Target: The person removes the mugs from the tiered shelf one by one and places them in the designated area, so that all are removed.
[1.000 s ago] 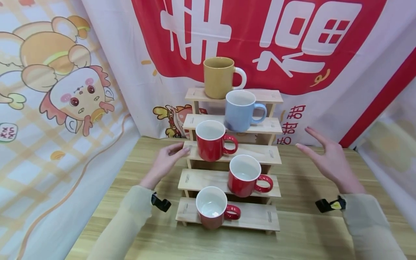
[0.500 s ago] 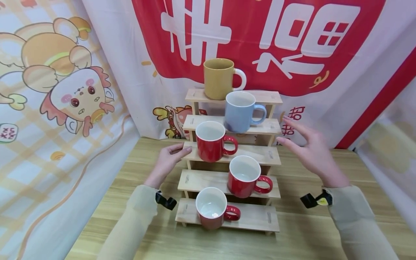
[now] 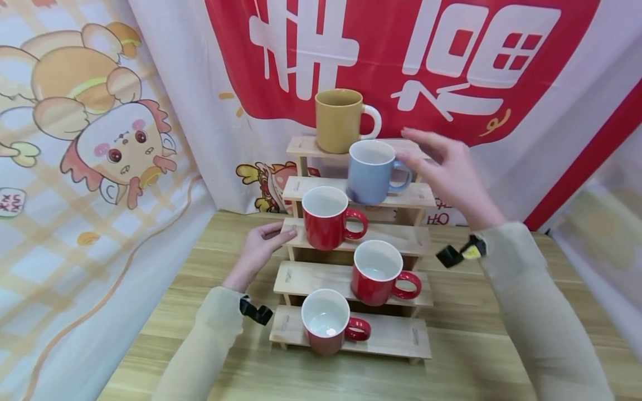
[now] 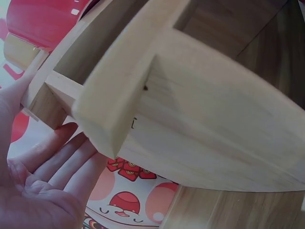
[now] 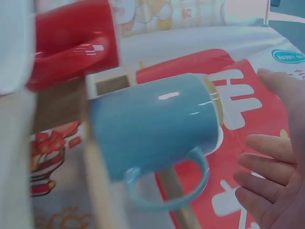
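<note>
A stepped wooden shelf (image 3: 308,277) carries one mug on each tier. My left hand (image 3: 257,249) holds the left end of the middle tier, thumb on top and fingers against its end; in the left wrist view the shelf's side panel (image 4: 214,119) fills much of the picture. My right hand (image 3: 453,170), fingers extended, hovers by the light blue mug (image 3: 368,178) on the second tier from the top. Its thumb overlaps that mug's handle in the head view. In the right wrist view the fingers (image 5: 267,167) are apart from the blue mug (image 5: 157,126).
Above stands a mustard mug (image 3: 336,122) with a white handle. Lower tiers bear a red mug (image 3: 326,228), another red mug (image 3: 371,287) and a third red mug (image 3: 326,340), all handles to the right. A printed cloth (image 3: 210,111) hangs behind the wood-grain table (image 3: 200,278).
My right hand has moved left and up from beside the shelf to the blue mug's handle. The left hand stays at the shelf, and the mugs have not moved.
</note>
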The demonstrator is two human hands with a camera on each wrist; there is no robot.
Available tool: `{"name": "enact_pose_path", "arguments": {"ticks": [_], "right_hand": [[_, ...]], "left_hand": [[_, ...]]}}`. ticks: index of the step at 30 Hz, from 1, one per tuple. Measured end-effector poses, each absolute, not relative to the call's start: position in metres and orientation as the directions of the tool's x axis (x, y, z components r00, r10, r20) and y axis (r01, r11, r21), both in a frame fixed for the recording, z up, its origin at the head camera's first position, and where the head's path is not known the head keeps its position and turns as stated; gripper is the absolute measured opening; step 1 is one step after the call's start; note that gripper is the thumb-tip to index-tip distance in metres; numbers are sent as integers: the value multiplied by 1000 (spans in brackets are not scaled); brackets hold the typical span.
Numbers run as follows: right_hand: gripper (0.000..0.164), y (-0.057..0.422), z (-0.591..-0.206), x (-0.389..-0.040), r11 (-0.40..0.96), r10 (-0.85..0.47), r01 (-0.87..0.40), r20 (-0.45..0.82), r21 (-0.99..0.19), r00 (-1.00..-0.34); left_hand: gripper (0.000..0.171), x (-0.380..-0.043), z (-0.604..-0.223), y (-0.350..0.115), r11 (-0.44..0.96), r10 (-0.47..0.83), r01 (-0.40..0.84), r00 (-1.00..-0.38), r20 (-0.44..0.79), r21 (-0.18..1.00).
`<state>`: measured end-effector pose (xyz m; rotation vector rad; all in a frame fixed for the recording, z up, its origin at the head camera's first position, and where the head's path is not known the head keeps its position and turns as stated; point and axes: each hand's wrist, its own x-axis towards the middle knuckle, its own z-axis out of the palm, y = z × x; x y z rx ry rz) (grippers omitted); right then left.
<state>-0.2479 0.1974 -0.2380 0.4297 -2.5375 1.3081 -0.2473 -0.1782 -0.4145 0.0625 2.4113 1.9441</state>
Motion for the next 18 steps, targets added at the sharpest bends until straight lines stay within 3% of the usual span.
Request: {"name": "enact_pose_path", "arguments": {"ticks": [7, 18], "right_hand": [[76, 175, -203, -295, 505, -73, -213, 204, -837, -976], [70, 147, -193, -336, 438, -116, -110, 65, -892, -991]], "left_hand": [[66, -248, -414, -178, 176, 74, -3, -997, -16, 984], [59, -244, -413, -173, 96, 52, -7, -999, -12, 995]]}}
